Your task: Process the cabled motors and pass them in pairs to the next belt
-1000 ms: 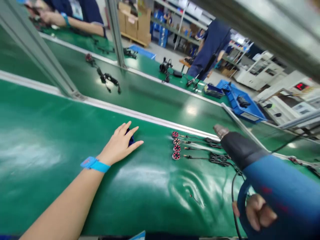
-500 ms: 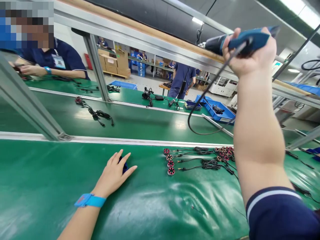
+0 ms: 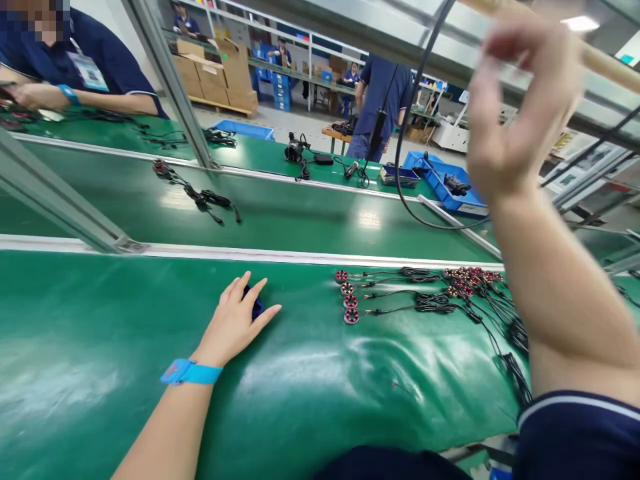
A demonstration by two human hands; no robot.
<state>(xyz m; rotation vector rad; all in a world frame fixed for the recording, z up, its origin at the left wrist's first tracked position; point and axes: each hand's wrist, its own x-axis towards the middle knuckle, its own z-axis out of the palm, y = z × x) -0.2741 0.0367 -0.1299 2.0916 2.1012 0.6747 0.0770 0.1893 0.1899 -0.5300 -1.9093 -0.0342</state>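
Dark blue object (image 3: 256,307), small and mostly hidden, lies on the green counter (image 3: 100,347) under the left hand (image 3: 235,323), whose fingers are spread flat over it. A blue wristband (image 3: 190,373) circles that wrist. The right hand (image 3: 520,107) is raised high, blurred, fingers loosely curled and holding nothing, with a black cable (image 3: 405,193) hanging just beside it. Right of the left hand, four small motors (image 3: 347,296) lie in a row, their black wires (image 3: 430,303) trailing toward a cluster of more motors (image 3: 467,279).
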